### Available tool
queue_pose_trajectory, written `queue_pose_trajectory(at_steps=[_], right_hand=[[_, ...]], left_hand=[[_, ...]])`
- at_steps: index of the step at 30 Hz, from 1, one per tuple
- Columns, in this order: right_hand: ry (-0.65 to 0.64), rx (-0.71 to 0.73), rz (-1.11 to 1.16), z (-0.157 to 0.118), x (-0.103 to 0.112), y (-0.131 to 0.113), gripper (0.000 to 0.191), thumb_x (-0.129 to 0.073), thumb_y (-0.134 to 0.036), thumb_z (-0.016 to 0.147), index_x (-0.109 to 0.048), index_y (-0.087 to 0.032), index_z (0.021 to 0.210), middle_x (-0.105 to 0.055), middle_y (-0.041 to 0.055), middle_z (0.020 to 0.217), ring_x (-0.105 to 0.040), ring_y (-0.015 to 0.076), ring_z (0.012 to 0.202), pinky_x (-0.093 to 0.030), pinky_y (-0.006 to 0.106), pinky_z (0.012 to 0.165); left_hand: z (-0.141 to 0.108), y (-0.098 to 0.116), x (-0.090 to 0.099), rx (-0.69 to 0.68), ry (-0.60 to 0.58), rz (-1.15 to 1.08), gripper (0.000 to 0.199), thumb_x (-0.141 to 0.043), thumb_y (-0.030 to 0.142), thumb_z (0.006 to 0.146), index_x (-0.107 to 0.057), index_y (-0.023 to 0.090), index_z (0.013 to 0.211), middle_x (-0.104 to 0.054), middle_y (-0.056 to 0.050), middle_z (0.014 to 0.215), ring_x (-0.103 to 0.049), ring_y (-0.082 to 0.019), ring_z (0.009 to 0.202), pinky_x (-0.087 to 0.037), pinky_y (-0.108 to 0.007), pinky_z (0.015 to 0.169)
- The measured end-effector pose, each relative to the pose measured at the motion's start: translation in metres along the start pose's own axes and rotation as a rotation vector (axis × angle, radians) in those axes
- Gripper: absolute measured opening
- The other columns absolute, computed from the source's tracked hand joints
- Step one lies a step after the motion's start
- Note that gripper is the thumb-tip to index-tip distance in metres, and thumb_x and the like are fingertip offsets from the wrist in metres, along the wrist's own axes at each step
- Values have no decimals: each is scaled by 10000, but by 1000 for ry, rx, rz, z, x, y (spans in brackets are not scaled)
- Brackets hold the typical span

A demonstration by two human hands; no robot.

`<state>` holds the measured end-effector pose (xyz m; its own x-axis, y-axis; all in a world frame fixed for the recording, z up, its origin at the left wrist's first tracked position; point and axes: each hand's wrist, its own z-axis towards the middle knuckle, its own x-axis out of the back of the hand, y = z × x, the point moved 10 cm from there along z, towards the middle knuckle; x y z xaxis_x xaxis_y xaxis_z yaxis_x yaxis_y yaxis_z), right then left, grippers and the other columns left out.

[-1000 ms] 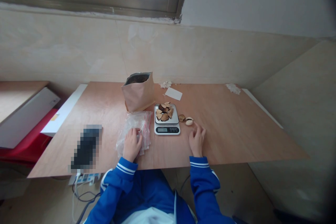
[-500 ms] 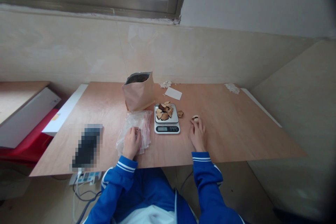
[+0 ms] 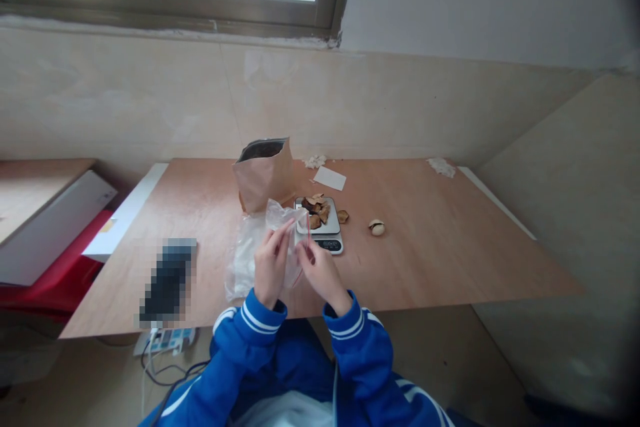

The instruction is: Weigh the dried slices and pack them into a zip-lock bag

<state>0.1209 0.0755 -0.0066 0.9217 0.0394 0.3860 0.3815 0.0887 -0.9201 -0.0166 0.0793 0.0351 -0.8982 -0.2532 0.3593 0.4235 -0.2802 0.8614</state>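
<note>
A clear zip bag [image 3: 280,215] with a red strip is held up between my two hands. My left hand [image 3: 271,261] pinches it on the left, and my right hand [image 3: 323,270] grips its red-edged side. Behind the bag, partly covered by it, a white digital scale [image 3: 333,245] carries several dried brown slices [image 3: 323,213]. One more slice [image 3: 343,216] lies against the scale's right side. More clear bags [image 3: 241,265] rest on the table, left of my left hand. Farther right sits a pale, round, split object [image 3: 377,227].
An open brown paper pouch [image 3: 265,177] stands behind the bags. A white card [image 3: 330,178] and crumpled white scraps [image 3: 315,161] lie near the back edge of the wooden table [image 3: 440,247]. A pixelated dark object [image 3: 167,280] is at the left.
My left hand has lifted a bag off the pile. My right hand has let go of the pale round object, moved left and taken hold of the bag.
</note>
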Motion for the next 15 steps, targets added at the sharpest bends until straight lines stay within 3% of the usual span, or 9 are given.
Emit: queue_pose_trajectory(at_steps=[2, 4, 7, 9, 12, 15], right_hand=[[72, -59, 108, 10, 16, 20, 350, -441, -511, 916, -557, -212, 778, -586, 8, 627, -549, 166, 565, -425, 273, 553], [20, -81, 220, 19, 25, 35, 374, -490, -557, 877, -531, -211, 741, -553, -11, 602, -527, 153, 548, -421, 266, 532], [-141, 33, 218, 31, 30, 34, 341, -511, -534, 885, -598, -205, 914, -652, 40, 862, -619, 182, 792, -495, 290, 681], [-49, 137, 80, 43, 45, 32, 313, -462, -459, 929, -590, -220, 1087, -624, 84, 1113, -588, 211, 1052, -492, 339, 861], [181, 230, -243, 62, 63, 39, 314, -469, -276, 901, -565, -194, 1188, -534, 145, 1275, -463, 265, 1250, -384, 447, 1042], [181, 279, -461, 77, 54, 55, 391, -471, -132, 825, -576, -163, 1200, -490, 171, 1343, -420, 297, 1291, -323, 500, 1080]], left_hand=[[7, -4, 11, 44, 66, -76, 340, -465, 361, 945, -676, 205, 1161, -682, -81, 1101, -631, -188, 1000, -469, -301, 906], [14, -14, 21, 105, 111, -129, 342, -492, 382, 927, -698, 186, 1118, -695, -86, 1138, -625, -214, 1069, -454, -325, 955], [21, -27, 26, 198, 142, -146, 358, -537, 414, 890, -727, 161, 1055, -720, -96, 1096, -647, -239, 1042, -475, -329, 916], [24, -32, 23, 233, 141, -124, 367, -553, 426, 870, -741, 151, 1024, -732, -98, 1059, -658, -251, 1014, -486, -322, 873], [29, -35, 15, 257, 106, -78, 386, -545, 439, 858, -755, 138, 980, -749, -90, 982, -669, -259, 946, -487, -303, 784], [34, -40, 8, 273, 72, -12, 418, -525, 455, 856, -760, 116, 922, -751, -82, 857, -663, -253, 848, -457, -282, 687]])
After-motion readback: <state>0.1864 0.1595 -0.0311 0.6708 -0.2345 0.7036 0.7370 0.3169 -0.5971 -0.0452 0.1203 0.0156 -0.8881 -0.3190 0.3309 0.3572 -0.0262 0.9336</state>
